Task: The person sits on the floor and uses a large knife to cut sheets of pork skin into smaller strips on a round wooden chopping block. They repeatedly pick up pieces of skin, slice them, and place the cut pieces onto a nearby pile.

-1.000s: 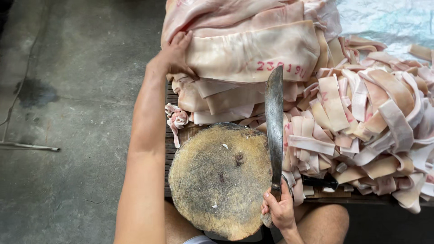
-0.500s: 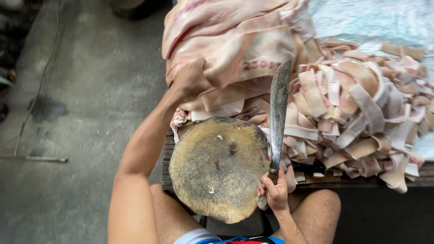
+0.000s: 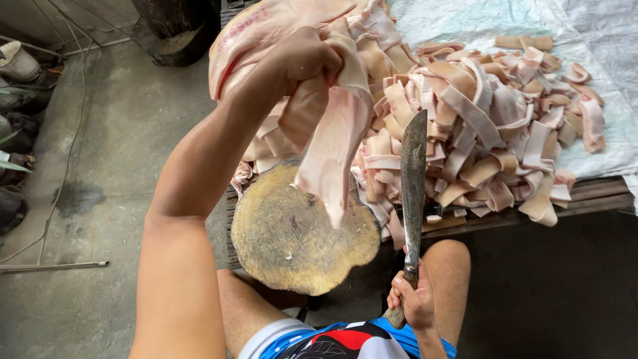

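Note:
My left hand (image 3: 307, 58) grips a large pale slab of pork skin (image 3: 332, 143) and holds it up, so its lower end hangs over the round wooden chopping block (image 3: 292, 236). My right hand (image 3: 413, 302) is closed on the handle of a long dark cleaver (image 3: 413, 176), whose blade points away from me beside the block's right edge. Behind the lifted slab lies a stack of more pink skin sheets (image 3: 252, 33).
A big heap of cut skin strips (image 3: 492, 126) covers a white sack cloth (image 3: 598, 40) on a low wooden platform (image 3: 591, 196). Concrete floor (image 3: 113, 166) is at left, with shoes (image 3: 16, 63) and a thin metal rod (image 3: 53, 266). My bare knees are under the block.
My left hand has taken a slab off the stack and raised it toward me over the block. The cleaver stays upright in my right hand; the view has tilted.

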